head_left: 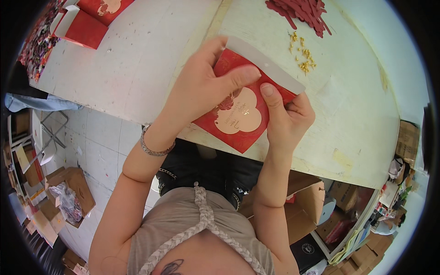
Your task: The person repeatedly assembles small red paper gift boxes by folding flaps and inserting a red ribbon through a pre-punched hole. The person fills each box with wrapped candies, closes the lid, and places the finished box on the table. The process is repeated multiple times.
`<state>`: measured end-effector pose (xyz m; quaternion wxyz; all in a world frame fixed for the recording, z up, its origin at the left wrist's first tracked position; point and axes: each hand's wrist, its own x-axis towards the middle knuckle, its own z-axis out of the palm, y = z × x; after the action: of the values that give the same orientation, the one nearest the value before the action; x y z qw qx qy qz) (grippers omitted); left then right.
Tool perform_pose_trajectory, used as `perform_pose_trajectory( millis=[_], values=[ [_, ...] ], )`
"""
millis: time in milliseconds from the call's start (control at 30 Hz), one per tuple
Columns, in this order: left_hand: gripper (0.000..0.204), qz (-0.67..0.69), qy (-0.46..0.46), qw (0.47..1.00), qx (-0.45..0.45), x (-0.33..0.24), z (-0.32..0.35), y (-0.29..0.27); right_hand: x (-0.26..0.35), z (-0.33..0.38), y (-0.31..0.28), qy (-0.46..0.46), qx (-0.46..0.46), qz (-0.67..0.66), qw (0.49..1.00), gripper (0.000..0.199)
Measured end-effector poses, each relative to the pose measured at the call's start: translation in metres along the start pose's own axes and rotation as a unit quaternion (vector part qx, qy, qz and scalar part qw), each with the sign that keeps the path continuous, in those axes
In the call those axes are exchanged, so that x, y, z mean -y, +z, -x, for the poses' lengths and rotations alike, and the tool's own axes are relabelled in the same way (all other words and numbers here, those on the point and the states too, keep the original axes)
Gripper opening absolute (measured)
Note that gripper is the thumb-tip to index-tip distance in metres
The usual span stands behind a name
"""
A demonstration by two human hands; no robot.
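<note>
Above the front edge of the white desk (137,55), both hands are gripping one red envelope (243,119) with a pale heart-shaped panel and an open white flap. Left hand (201,87) is covering its upper left corner; right hand (288,117) is pinching the right edge. One pile of red strips (302,11) is lying cut off at the top, near small gold pieces (302,52) too tiny to count.

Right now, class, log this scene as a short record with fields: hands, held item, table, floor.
left hand: grips the red envelope, thumb on its front
right hand: pinches the envelope's right edge
envelope flap: white, open
table: white; gold bits, red strips, red boxes
floor: cardboard boxes
</note>
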<state>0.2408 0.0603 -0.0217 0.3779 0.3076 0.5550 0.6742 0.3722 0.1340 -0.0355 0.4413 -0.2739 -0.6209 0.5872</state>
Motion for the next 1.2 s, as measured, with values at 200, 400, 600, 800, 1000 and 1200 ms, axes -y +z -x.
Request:
perform_pose_trajectory(
  millis=[200,400,600,800,1000,1200],
  values=[
    [0.023,-0.061,-0.03,0.997,-0.025,0.005,0.003,-0.005,-0.001,0.0,-0.001,0.057,0.005,-0.047,0.997,0.033],
    [0.025,0.086,0.027,0.995,-0.048,0.013,-0.004,-0.008,-0.018,0.006,0.005,-0.069,0.026,-0.177,0.981,0.062],
    [0.027,0.221,0.003,0.973,-0.062,0.017,-0.015,-0.017,-0.024,0.016,-0.01,-0.176,0.192,0.133,0.956,0.082],
    [0.031,0.274,-0.042,0.96,-0.043,0.021,-0.016,-0.022,-0.026,0.018,-0.009,-0.23,0.189,0.223,0.928,0.074],
    [0.032,0.176,0.023,0.982,-0.067,0.025,-0.007,-0.01,-0.02,0.009,-0.013,-0.138,0.123,0.041,0.982,0.067],
    [0.031,0.186,0.001,0.982,0.014,0.025,-0.003,-0.014,-0.007,0.0,-0.017,0.104,0.08,-0.16,0.978,0.038]
  ],
)
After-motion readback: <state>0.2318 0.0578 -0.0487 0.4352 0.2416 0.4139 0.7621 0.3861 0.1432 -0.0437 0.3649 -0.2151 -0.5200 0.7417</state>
